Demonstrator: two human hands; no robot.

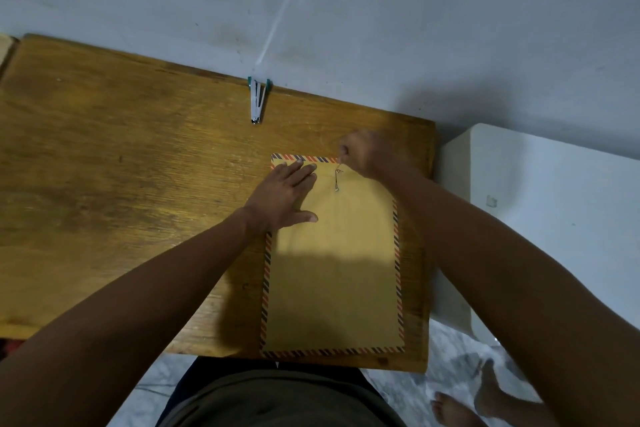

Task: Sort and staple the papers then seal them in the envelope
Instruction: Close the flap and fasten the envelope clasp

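Observation:
A brown envelope (332,274) with a red-and-blue striped border lies flat on the right part of the wooden table (121,201), its flap folded down. My left hand (284,196) presses flat on the envelope's upper left, fingers spread. My right hand (367,154) is at the envelope's top edge, pinching the thin closure string (337,178) that runs down to a small fastener on the flap. A silver stapler (258,100) with a teal base lies at the table's far edge by the wall. No loose papers are visible.
A grey wall (346,10) rises directly behind the table. A white cabinet or box (536,218) stands to the right of the table. My feet (485,399) rest on a marbled floor at the lower right.

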